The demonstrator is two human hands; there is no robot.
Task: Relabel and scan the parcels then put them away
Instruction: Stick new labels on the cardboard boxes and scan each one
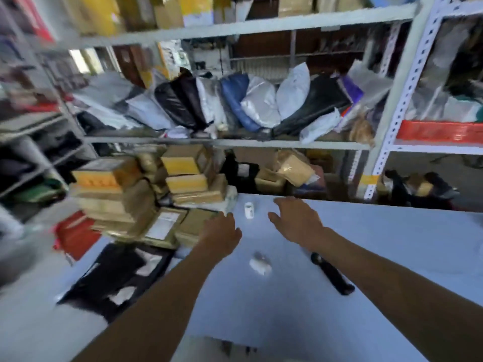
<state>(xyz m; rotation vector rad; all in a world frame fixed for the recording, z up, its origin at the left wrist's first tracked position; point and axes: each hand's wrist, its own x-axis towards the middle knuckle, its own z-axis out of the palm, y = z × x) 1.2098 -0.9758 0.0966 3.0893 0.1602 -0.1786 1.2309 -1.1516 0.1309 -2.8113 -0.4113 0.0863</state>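
I see the left hand [222,232] relaxed and holding nothing, just beside the stacked brown cardboard parcels [146,205] on the pale blue table [392,244]; I cannot tell if it touches them. The right hand [296,220] hovers spread and empty near a small white roll [249,210].

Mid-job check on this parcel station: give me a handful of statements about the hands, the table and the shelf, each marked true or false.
1. The left hand and right hand hold nothing. True.
2. The small white roll is gripped in the left hand. False: it stands on the pale blue table between the hands, apart from both.
3. The black stick-shaped device lies on the table beside the right forearm. True.
4. The brown cardboard boxes are stacked at the table's right end. False: they are stacked at its left.
5. Soft plastic mailer bags crowd the grey metal shelf behind the table. True.
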